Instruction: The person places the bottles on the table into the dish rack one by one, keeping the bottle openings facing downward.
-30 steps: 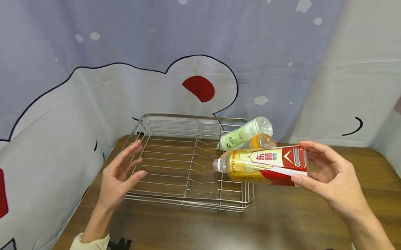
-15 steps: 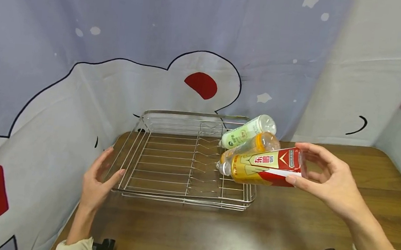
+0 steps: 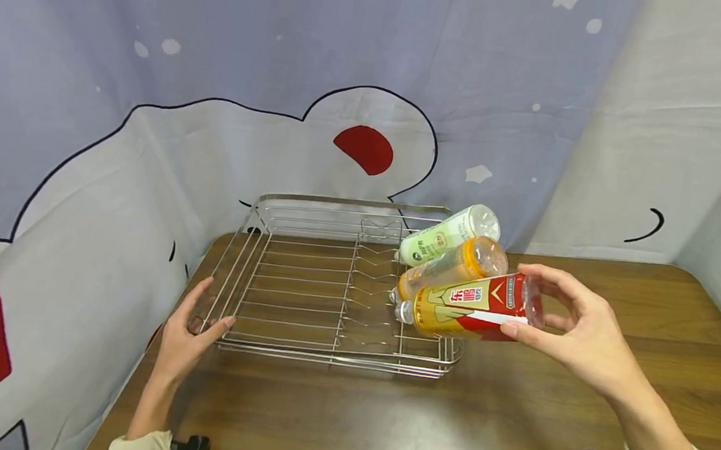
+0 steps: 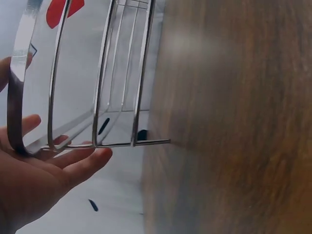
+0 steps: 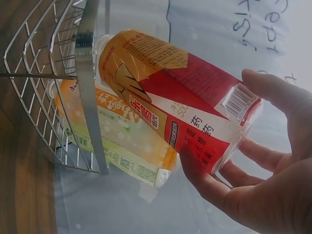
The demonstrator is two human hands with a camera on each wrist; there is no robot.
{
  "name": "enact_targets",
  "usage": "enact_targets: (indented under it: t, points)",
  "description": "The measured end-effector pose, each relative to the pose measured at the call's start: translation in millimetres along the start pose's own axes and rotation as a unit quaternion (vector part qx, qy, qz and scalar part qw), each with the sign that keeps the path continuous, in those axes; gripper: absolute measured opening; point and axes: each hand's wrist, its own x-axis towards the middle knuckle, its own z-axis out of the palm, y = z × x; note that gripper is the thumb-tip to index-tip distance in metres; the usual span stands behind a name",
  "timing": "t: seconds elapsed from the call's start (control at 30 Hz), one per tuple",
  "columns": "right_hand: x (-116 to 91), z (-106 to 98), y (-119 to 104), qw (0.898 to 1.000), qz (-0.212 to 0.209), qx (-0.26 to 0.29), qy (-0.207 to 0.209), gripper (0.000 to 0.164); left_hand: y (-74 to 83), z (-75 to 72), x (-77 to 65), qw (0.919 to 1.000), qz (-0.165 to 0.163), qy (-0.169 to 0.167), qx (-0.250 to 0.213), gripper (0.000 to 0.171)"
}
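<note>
A wire dish rack (image 3: 294, 350) of shiny metal stands on the table. My left hand (image 3: 182, 342) holds its front left corner; in the left wrist view the thumb and fingers (image 4: 87, 165) lie either side of the rim. My right hand (image 3: 570, 331) grips the base end of a red and yellow plastic drink bottle (image 3: 464, 305), tilted with its neck over the right side of the rack. Behind it, an orange-banded clear bottle (image 3: 451, 267) and a pale green bottle (image 3: 441, 241) lean over the rack's right side, bases outward.
The brown wooden table (image 3: 378, 432) extends in front and to the right. A patterned curtain (image 3: 264, 141) hangs close behind the rack and along the left. The rack has a row of wavy divider wires (image 3: 366, 299).
My left hand has moved left and down onto the rack's corner. The red and yellow bottle has come slightly down and left, its neck now lower over the rack.
</note>
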Motion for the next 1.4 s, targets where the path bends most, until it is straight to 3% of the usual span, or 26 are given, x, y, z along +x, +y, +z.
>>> enact_targets:
  t: [0.17,0.3,0.97,1.4]
  points:
    - [2,4,0,1.0,-0.001,-0.014,-0.003,0.066,-4.9,-1.6,1.6,0.9981,-0.018,-0.025,-0.054,0.081]
    - [3,7,2,1.0,-0.002,-0.026,-0.001,0.067,-6.8,-2.0,2.4,0.9968,-0.018,-0.036,-0.068,0.081]
    - [7,34,6,0.992,-0.054,-0.11,-0.028,0.066,-8.9,-0.4,4.3,0.9952,-0.02,-0.035,-0.09,0.082]
    - [9,50,7,0.98,-0.089,-0.18,-0.01,0.068,-8.9,-0.5,3.8,0.9948,-0.02,-0.035,-0.093,0.082]
